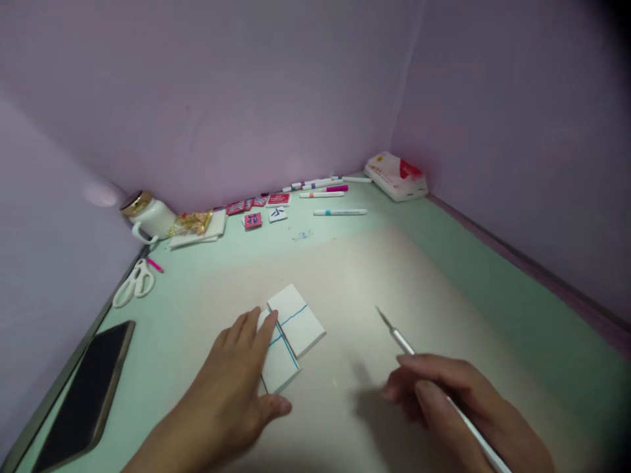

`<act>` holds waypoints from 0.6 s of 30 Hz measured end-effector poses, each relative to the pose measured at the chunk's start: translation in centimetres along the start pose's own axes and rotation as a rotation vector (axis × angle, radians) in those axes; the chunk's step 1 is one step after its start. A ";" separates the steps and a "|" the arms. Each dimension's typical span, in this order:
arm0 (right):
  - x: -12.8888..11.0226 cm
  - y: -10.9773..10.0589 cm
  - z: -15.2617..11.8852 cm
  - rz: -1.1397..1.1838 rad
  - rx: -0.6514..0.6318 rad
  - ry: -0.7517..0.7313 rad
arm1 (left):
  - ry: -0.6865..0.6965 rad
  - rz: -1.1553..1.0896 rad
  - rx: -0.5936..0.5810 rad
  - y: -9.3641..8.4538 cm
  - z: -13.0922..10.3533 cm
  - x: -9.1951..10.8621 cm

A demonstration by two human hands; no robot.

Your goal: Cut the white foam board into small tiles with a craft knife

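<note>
My left hand lies over a white square piece with its fingers stretched out. The index fingertip touches the piece, and the thumb is by its near edge. A second white square piece lies against it, farther from me and to the right. Blue lines are drawn on both pieces. On the right, my right hand is closed around a craft knife with a thin white handle and a grey pointed tip. The tip points away from me, apart from the white pieces.
A phone, white scissors and a white mug stand or lie along the left. Small pink and white squares and several markers lie at the back. A tissue pack sits in the far right corner between purple walls.
</note>
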State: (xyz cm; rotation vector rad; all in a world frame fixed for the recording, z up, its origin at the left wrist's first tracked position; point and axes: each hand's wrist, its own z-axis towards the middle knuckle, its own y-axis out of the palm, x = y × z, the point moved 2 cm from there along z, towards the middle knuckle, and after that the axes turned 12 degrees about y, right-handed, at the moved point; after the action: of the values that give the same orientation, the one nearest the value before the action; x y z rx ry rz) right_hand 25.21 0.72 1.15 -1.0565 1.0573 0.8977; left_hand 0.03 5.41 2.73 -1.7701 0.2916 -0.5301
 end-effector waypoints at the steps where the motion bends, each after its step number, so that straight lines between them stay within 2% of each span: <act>1: -0.4 -0.2 0.8 -0.038 -0.058 -0.052 | -0.018 -0.010 0.029 0.5 -0.1 0.2; 5: -1.7 0.5 3.4 -0.182 -0.194 -0.180 | -0.011 -0.109 0.233 1.1 -0.6 0.8; 7: -2.1 1.6 3.9 -0.218 -0.257 -0.137 | 0.020 -0.138 0.335 1.0 -1.0 1.0; 10: -1.6 3.6 4.0 -0.181 -0.415 -0.032 | 0.082 -0.096 0.562 0.6 -1.6 1.5; 12: -0.8 4.4 3.9 -0.130 -0.480 -0.054 | 0.104 -0.039 0.654 0.7 -1.7 1.9; 16: 0.5 4.7 3.6 -0.170 -0.448 -0.258 | 0.126 -0.024 0.744 1.5 -1.6 2.2; 18: 0.7 4.8 3.1 -0.163 -0.448 -0.309 | 0.117 -0.051 0.785 2.0 -1.6 2.2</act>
State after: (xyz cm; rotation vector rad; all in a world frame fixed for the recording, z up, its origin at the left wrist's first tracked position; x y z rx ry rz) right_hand 21.65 5.03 -0.16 -1.2993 0.5137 1.1505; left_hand 1.34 2.53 1.58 -0.9885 0.0921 -0.6728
